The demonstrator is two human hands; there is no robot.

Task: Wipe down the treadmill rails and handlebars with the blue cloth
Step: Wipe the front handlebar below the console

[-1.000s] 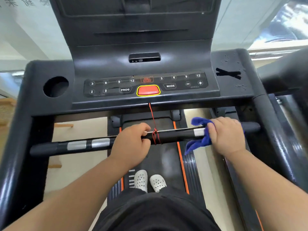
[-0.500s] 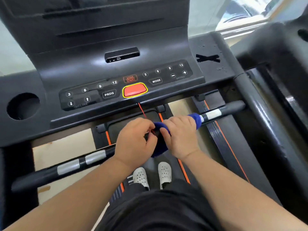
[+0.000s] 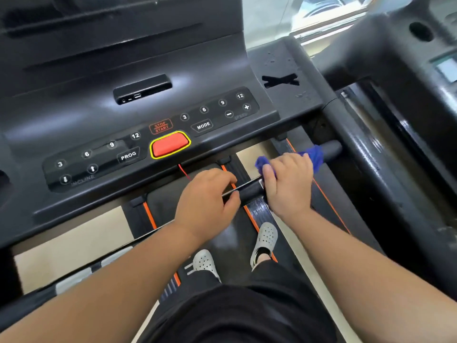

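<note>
A black handlebar (image 3: 249, 190) with silver bands runs across the treadmill below the console. My left hand (image 3: 205, 206) grips the bar near its middle. To its right, my right hand (image 3: 289, 184) presses the blue cloth (image 3: 315, 155) around the bar, near the bar's right end (image 3: 331, 149). Blue folds stick out on both sides of that hand. The right side rail (image 3: 366, 154) slopes down just beyond the bar's end. Much of the bar's left part is hidden under my left forearm.
The console (image 3: 153, 134) with a red stop button (image 3: 169, 144) and a red safety cord (image 3: 183, 170) sits just above the hands. My feet in white perforated shoes (image 3: 264, 240) stand on the belt. A neighbouring black machine (image 3: 405, 45) is close on the right.
My right hand has slid the blue cloth rightward along the bar, away from my left hand, toward the bar's right end. The view has tilted further to the right.
</note>
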